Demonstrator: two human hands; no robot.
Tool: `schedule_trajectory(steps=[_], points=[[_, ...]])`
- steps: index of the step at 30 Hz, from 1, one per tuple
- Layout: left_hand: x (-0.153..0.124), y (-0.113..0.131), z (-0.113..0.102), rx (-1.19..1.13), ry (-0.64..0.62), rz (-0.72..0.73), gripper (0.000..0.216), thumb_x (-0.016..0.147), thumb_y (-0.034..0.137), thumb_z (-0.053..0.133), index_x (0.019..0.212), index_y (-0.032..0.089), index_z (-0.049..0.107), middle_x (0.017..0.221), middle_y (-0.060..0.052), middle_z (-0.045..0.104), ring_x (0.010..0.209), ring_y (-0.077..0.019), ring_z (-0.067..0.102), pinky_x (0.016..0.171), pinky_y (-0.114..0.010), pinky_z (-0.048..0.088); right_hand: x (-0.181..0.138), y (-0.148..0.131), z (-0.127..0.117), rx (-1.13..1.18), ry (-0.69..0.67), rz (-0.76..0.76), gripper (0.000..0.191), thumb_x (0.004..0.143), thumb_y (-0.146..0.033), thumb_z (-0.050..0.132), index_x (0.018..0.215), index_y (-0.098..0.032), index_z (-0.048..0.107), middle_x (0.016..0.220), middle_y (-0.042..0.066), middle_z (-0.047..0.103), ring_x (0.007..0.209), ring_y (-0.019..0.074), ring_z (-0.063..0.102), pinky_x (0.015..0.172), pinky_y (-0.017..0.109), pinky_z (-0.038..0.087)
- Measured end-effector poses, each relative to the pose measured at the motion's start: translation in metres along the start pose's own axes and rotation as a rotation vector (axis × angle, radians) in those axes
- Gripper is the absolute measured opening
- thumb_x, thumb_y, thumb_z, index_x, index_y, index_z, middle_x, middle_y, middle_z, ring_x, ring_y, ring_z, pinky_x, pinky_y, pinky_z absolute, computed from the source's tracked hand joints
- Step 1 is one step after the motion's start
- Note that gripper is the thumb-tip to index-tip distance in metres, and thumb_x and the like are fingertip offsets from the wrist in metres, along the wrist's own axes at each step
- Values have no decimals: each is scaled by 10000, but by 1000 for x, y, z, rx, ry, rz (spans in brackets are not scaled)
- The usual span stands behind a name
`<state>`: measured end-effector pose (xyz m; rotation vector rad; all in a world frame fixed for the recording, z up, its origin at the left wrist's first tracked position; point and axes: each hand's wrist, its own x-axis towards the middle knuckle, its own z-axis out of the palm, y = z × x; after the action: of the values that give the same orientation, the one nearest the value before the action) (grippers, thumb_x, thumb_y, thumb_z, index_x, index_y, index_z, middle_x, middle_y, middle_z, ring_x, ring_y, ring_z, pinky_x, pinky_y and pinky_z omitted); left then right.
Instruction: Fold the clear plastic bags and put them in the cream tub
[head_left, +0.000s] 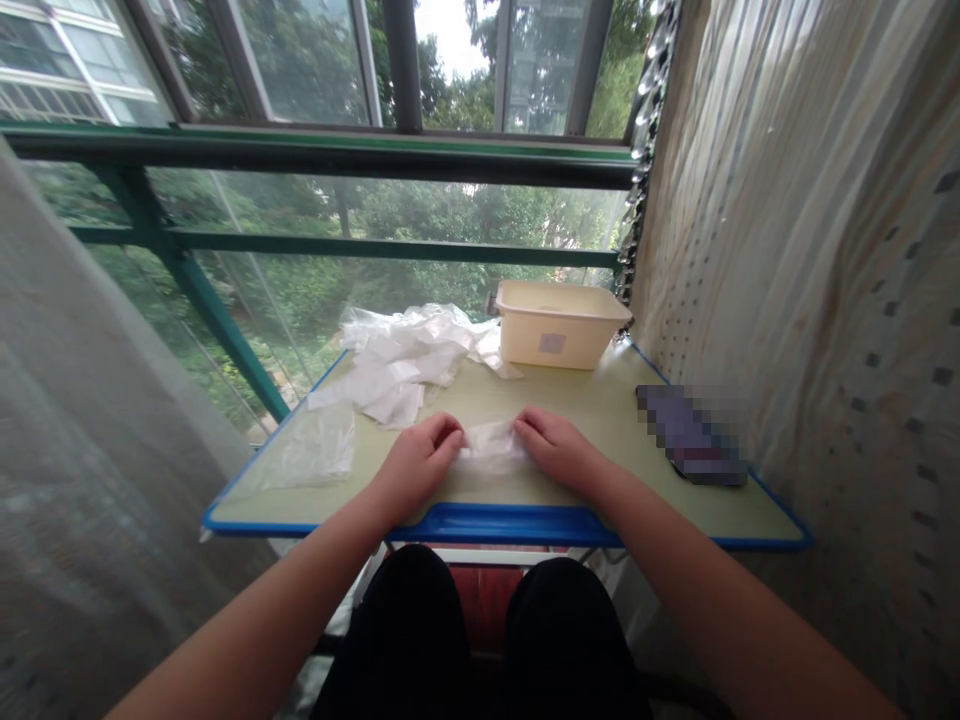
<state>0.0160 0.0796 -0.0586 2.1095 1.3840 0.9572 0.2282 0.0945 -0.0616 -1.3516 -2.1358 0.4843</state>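
My left hand (415, 462) and my right hand (556, 446) rest on a small yellowish table (600, 415) with a blue rim. Both hands have curled fingers pinching the two ends of a small clear plastic bag with something white inside (491, 446), which lies flat on the table between them. The left hand grips its left end, the right hand its right end.
A heap of crumpled clear and white bags (405, 360) lies at the back left, with one flat clear bag (311, 450) at the left edge. A cream plastic tub (559, 325) stands at the back. A blurred dark flat object (690, 435) lies at the right. Curtains hang on both sides.
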Motion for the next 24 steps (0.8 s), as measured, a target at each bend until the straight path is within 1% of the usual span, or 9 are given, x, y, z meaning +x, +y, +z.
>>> schedule_trajectory(steps=[2,5,8,10,13,16,18,22,24], points=[[4,-2,1,8,73,-53,201,818,319,410,762,188,554,694,8,600,668,-148,558,633,-258,400,5,2,1,-7,30,50,220,854,-284,387,761,-171,551,699,12,577,663,136,510,615,237,362],[6,-4,2,27,149,-99,182,798,315,435,761,187,559,690,3,615,661,-149,568,626,-255,403,7,5,0,-37,102,57,199,826,-267,430,735,-164,575,693,20,586,665,138,517,628,239,366],[4,-4,2,49,186,-111,176,783,313,457,762,191,581,700,3,627,656,-145,569,628,-251,405,8,9,-1,-92,195,22,195,801,-263,470,693,-158,593,725,40,588,719,150,527,689,250,378],[3,-4,2,69,190,-114,178,775,314,466,755,196,598,703,3,633,648,-144,567,625,-251,405,8,13,0,-118,230,16,201,787,-265,488,657,-157,596,759,56,586,763,160,529,734,260,379],[2,-5,2,92,196,-114,185,769,311,467,741,198,611,712,-1,640,664,-149,572,631,-252,410,9,14,1,-125,220,62,213,781,-271,490,635,-157,594,771,64,583,773,165,528,740,266,379],[4,-6,2,101,230,-105,200,774,314,456,752,192,613,742,-16,645,702,-159,581,641,-257,419,13,8,-2,-100,180,76,218,797,-287,465,668,-160,587,735,50,593,739,158,530,696,260,376],[4,-6,2,76,253,-112,204,776,325,455,761,189,607,737,-20,645,697,-160,583,644,-262,426,17,2,-5,-34,144,83,224,808,-309,448,693,-167,576,717,34,608,701,147,536,655,250,375],[4,-8,2,-113,237,-166,205,778,348,467,779,173,574,722,-24,654,645,-153,601,627,-269,454,32,-5,-4,166,75,158,198,819,-329,424,782,-178,547,645,3,622,594,123,549,576,225,380],[5,-10,3,-205,222,-194,218,780,362,469,796,163,558,735,-35,659,622,-153,612,582,-261,462,39,-4,2,116,104,190,179,808,-319,441,810,-179,553,615,0,613,572,126,545,563,227,377]])
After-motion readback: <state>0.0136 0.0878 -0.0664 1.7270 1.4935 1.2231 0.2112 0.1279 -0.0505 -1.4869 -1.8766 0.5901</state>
